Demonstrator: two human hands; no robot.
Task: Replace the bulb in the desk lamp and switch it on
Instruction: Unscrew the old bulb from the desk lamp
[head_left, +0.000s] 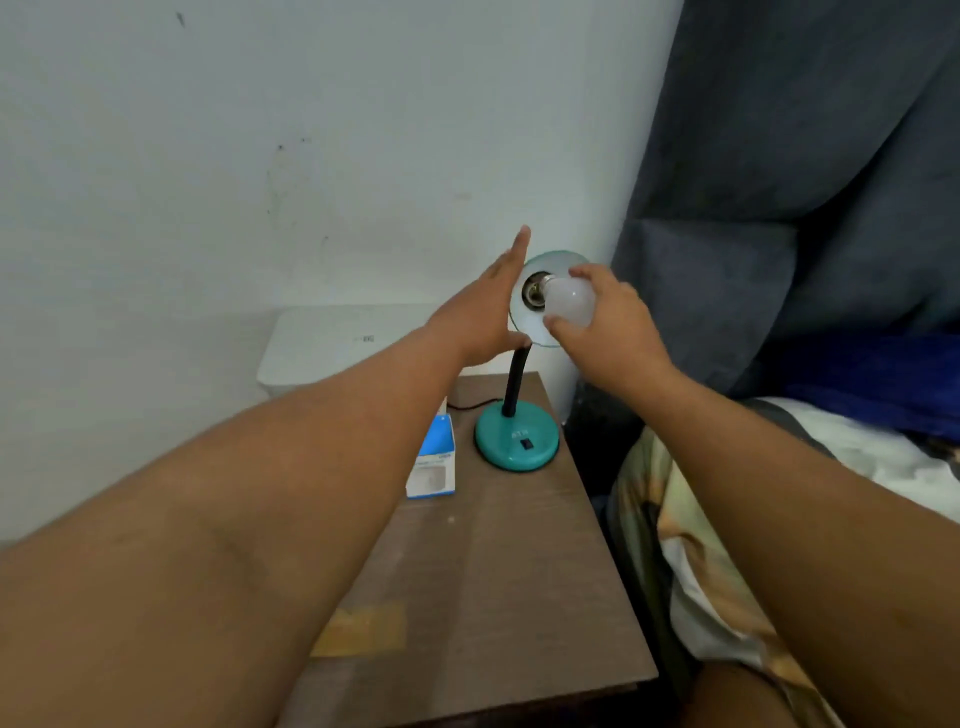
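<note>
1. Your right hand (605, 317) is wrapped around the white bulb (570, 301), whose metal base points into the lamp shade (540, 332) toward the socket; whether it is seated you cannot tell.
2. Your left hand (488, 306) is spread flat, fingers straight, pressed against the shade's rim at its 9 o'clock side and gripping nothing.
3. The desk lamp's teal base (517, 435) stands at the far right corner of the brown wood-grain desk (493, 597), with a black neck (517, 379) rising to the shade and a dark switch on the base's near side.
4. A blue-and-white bulb box (434, 462) lies on the desk just beside the base, at its 9 o'clock.
5. A yellowish patch marks the desk at 6 o'clock from the box.
6. Beyond the desk, at 11 o'clock, sits a white box-like unit (337, 348) against a scuffed pale wall (260, 130).
7. At 3 o'clock hang dark grey curtains (805, 182) above a bed with patterned bedding (685, 545).
</note>
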